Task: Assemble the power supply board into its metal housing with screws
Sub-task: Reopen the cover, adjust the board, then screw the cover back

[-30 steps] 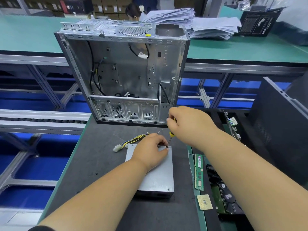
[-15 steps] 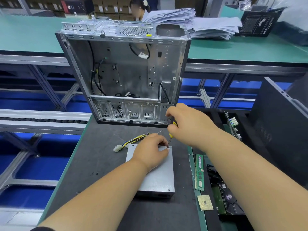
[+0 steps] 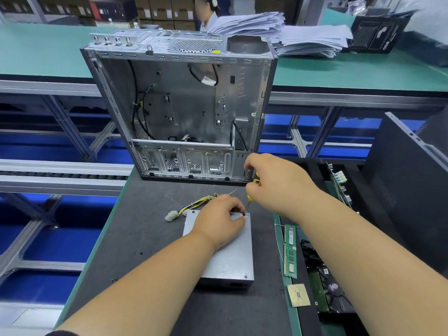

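A grey metal power supply housing [image 3: 229,259] lies flat on the dark mat, with a yellow and black cable bundle [image 3: 194,204] and a white connector coming out of its far end. My left hand [image 3: 219,219] rests on the housing's far part, its fingertips pinching a small dark screw [image 3: 244,214] at the far right corner. My right hand [image 3: 278,183] grips a yellow-handled screwdriver [image 3: 249,198], whose thin shaft slants down with the tip at that screw. Two more screws sit in the lid, at the far left and near right corners.
An open silver computer case [image 3: 184,112] stands upright just behind the housing. A green memory stick [image 3: 290,253], a processor chip [image 3: 298,295] and circuit boards lie to the right. A dark panel [image 3: 407,185] leans at far right. Loose screws [image 3: 140,252] dot the mat. A person sits beyond the far bench.
My right hand has turned slightly on the screwdriver handle and lifted a little. My left hand and the housing have stayed put.
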